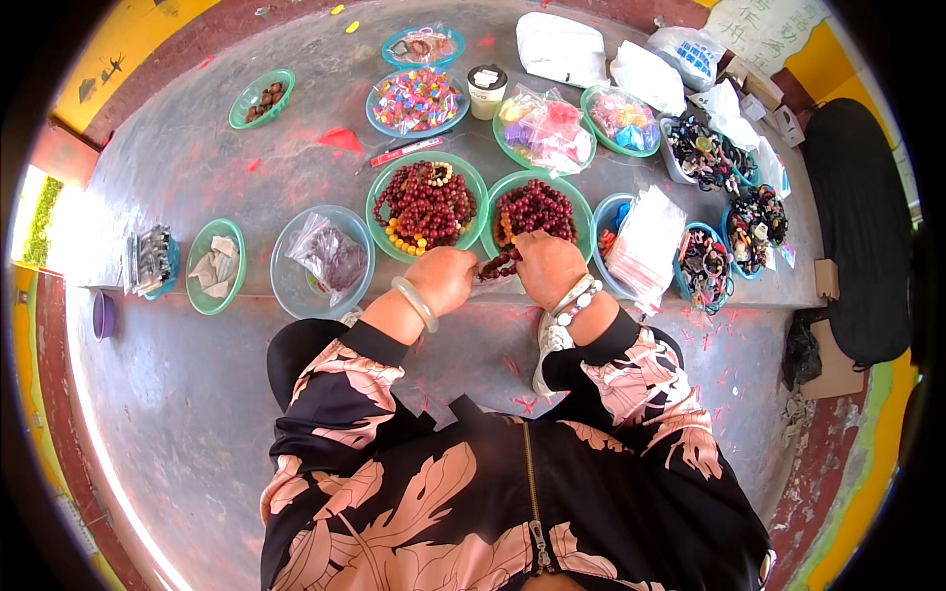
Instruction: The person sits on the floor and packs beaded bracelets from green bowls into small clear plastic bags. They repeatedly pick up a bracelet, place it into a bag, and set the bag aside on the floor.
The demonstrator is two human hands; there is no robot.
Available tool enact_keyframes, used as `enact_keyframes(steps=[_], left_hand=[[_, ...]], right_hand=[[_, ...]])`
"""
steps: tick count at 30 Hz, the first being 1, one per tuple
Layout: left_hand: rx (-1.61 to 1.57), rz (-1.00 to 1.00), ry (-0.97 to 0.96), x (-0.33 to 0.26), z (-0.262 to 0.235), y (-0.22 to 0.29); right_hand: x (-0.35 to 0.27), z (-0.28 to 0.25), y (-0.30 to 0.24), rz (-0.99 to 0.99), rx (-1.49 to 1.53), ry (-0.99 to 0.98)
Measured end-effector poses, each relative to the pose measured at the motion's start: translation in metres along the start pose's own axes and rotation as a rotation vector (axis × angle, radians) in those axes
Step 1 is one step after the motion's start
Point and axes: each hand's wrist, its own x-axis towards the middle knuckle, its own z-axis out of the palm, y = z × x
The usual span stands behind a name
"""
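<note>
Between my two hands a dark red bead bracelet [500,264] is stretched over the near edge of a green bowl. My left hand [441,277], with a pale bangle at the wrist, is closed on its left end. My right hand [552,268], wearing white bracelets, pinches the other end. Behind my right hand, the right green bowl [588,215] holds a heap of dark red bead strings [533,209]. Just beyond my left hand stands another green bowl [373,215] with more red bead strings and some yellow beads [406,239].
Left of my hands are a clear bowl [280,281] with a plastic bag and a green bowl [195,286] with cloth pieces. A blue bowl of colourful bits [417,101], a lidded cup [487,94] and a red marker [405,151] lie beyond. Plastic sleeves [645,246] and hair ties [705,268] sit right.
</note>
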Motion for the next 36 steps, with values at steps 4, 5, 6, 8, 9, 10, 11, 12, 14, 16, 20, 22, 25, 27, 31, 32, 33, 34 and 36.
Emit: enact_keyframes(steps=[4,5,6,8,9,10,11,12,14,16,20,22,25,27,31,32,33,34,36], left_hand=[[0.045,0.016,-0.019,0.001,0.005,-0.005],[0.050,0.016,-0.023,0.001,0.006,-0.006],[0.045,0.019,-0.022,0.001,0.005,-0.006],[0.035,0.031,-0.020,0.002,0.006,-0.004],[0.033,0.030,-0.021,0.002,0.005,-0.003],[0.031,0.029,-0.022,0.002,0.005,-0.002],[0.029,0.028,-0.022,0.002,0.004,-0.001],[-0.004,0.024,-0.013,0.002,0.003,-0.001],[-0.066,0.017,0.007,0.001,0.000,-0.003],[-0.082,0.039,0.016,0.000,-0.004,-0.004],[-0.197,0.082,0.032,-0.001,-0.026,0.000],[-0.334,0.078,-0.042,-0.003,-0.040,0.000],[-0.631,-0.006,-0.157,-0.006,-0.060,0.005],[-0.835,-0.043,-0.211,-0.008,-0.069,0.005],[-1.168,-0.060,-0.240,-0.013,-0.079,0.010],[-1.244,-0.077,-0.241,-0.013,-0.080,0.011],[-1.285,-0.089,-0.232,-0.012,-0.079,0.009],[-1.326,-0.103,-0.216,-0.011,-0.077,0.005],[-1.431,-0.161,-0.091,-0.009,-0.072,0.003]], right_hand=[[0.000,0.001,-0.001,-0.056,0.020,-0.038],[-0.001,0.001,-0.003,-0.072,0.028,-0.050],[-0.002,0.001,-0.005,-0.088,0.035,-0.063],[-0.002,0.004,-0.008,-0.118,0.059,-0.068],[-0.002,0.008,-0.009,-0.135,0.078,-0.060],[-0.001,0.008,-0.011,-0.152,0.096,-0.053],[-0.001,0.006,-0.012,-0.138,0.145,-0.073],[-0.001,0.001,-0.013,-0.125,0.193,-0.094],[0.001,-0.002,-0.013,-0.115,0.313,-0.088],[0.004,-0.004,-0.003,-0.119,0.454,-0.041],[0.011,-0.012,0.023,-0.009,0.829,-0.078],[0.015,-0.020,0.034,0.022,0.955,-0.282],[0.017,-0.020,0.038,-0.128,1.104,-0.456],[0.017,-0.027,0.030,-0.167,1.053,-0.505],[0.014,-0.014,0.012,-0.166,1.197,-0.562],[0.013,-0.010,0.008,-0.144,1.270,-0.586],[0.007,-0.009,0.005,-0.098,1.408,-0.528],[0.006,-0.007,0.001,-0.053,1.462,-0.501],[0.005,-0.006,-0.004,0.039,1.567,-0.445]])
